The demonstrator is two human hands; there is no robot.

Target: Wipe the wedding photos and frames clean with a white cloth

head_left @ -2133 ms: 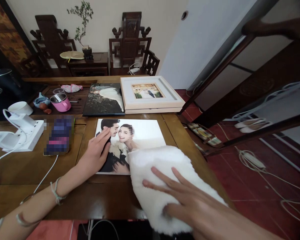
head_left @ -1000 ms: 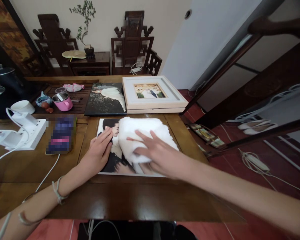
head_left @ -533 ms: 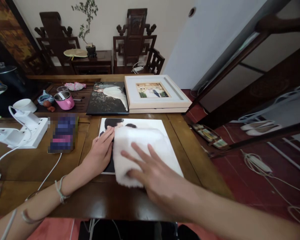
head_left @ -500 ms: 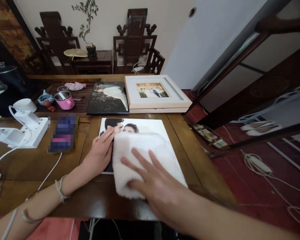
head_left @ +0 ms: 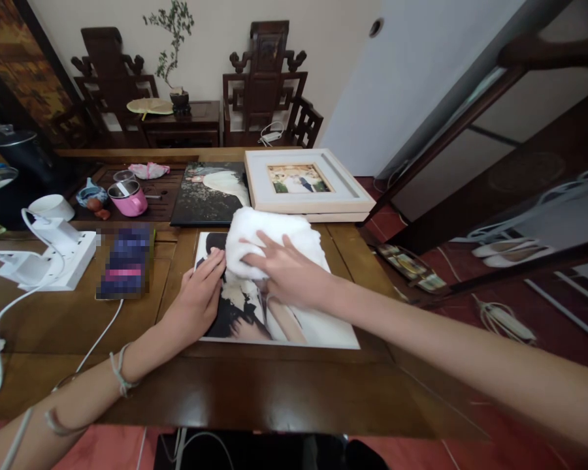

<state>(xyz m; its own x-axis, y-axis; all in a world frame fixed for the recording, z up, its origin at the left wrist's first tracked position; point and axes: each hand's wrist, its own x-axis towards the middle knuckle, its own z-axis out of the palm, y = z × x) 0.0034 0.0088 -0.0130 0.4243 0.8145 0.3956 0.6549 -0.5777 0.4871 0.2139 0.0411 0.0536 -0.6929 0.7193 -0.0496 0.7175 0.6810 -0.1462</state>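
A photo panel (head_left: 247, 313) showing a couple lies flat on the wooden table. My left hand (head_left: 200, 294) rests on the panel's left edge, fingers straight and close together, with nothing in them. Over the panel's far part, my right hand (head_left: 289, 264) holds a folded white towel (head_left: 274, 225) pressed down, its fingers curled into the fabric. The towel hides the upper part of the picture and reaches past the panel's far edge.
Behind the panel lie a dark photo panel (head_left: 210, 196) and a pale-framed picture (head_left: 298, 183). A power strip (head_left: 78, 261), a phone-like blurred item (head_left: 126, 262) and a pink cup (head_left: 127, 198) are to the left. The wooden table's (head_left: 215, 391) right edge drops to red floor.
My right hand has pushed the towel away from me, from the near part of the panel to its far edge, uncovering the lower picture. My left hand has stayed in place.
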